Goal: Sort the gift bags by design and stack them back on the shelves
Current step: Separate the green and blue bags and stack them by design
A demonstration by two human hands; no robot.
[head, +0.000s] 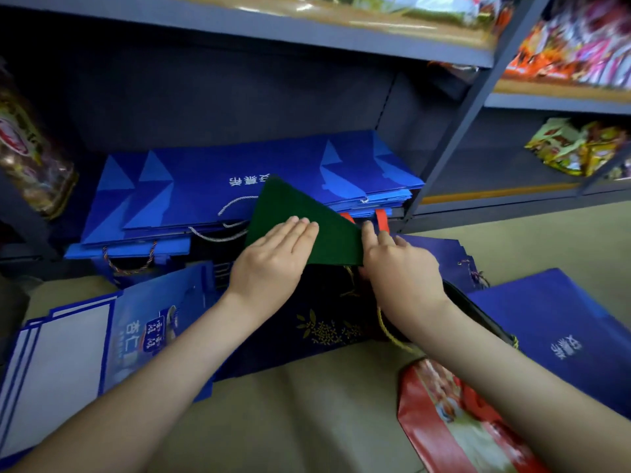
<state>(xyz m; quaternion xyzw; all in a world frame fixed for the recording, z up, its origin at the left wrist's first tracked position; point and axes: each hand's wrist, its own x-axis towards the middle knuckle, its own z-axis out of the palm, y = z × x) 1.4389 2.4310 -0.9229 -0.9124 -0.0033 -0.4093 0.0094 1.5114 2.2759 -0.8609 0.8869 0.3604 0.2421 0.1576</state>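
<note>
A flat dark green gift bag is tilted up in front of the bottom shelf. My left hand lies flat on its face with straight fingers. My right hand grips its right edge, thumb on top. Behind it, a stack of bright blue gift bags with white cord handles lies on the bottom shelf. On the floor lie a navy bag with gold leaf print, blue-and-white bags at the left, dark blue bags at the right and a red printed bag.
The grey metal shelf upright stands right of the blue stack. Snack packets fill the right-hand shelves and a wrapped package sits at the left. Red handles poke out beneath the blue stack. Beige floor shows between my arms.
</note>
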